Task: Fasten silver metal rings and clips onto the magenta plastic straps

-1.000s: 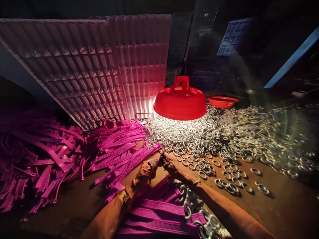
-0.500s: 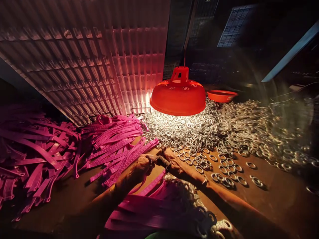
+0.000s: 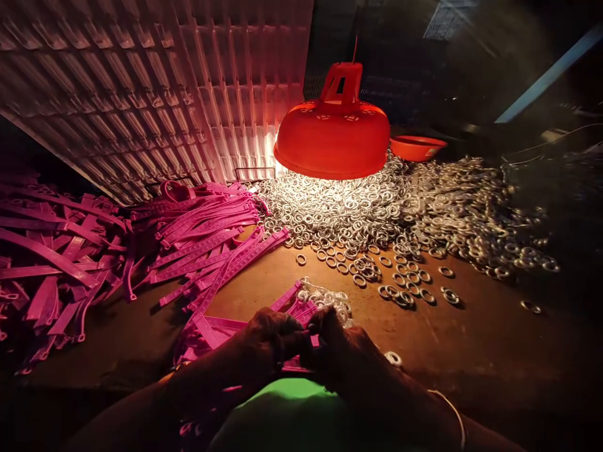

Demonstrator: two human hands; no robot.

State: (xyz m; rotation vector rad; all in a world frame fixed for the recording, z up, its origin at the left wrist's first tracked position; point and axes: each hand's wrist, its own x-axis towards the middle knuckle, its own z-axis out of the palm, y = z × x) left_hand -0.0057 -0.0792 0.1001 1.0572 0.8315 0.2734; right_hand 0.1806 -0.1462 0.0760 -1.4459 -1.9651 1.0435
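My left hand (image 3: 271,339) and my right hand (image 3: 336,342) meet low in the middle, both dark in shadow, fingers closed together on a pink plastic strap (image 3: 301,363) between them. Under and just beyond the hands lies a small stack of pink straps (image 3: 221,329) with metal rings (image 3: 325,296) on their far ends. A bangle (image 3: 452,411) circles my right wrist. Whether a ring is pinched in the fingers is hidden.
A red hanging lamp (image 3: 332,135) lights a big heap of metal rings (image 3: 377,210). Loose pink straps (image 3: 94,245) pile up at the left. A ribbed plastic panel (image 3: 155,94) leans behind; a red bowl (image 3: 417,147) sits at the back. Green cloth (image 3: 282,417) covers my lap.
Both hands have drawn back from the edge of the ring heap toward my lap, carrying a strap. The view has tilted down, so the lamp and rings appear higher.
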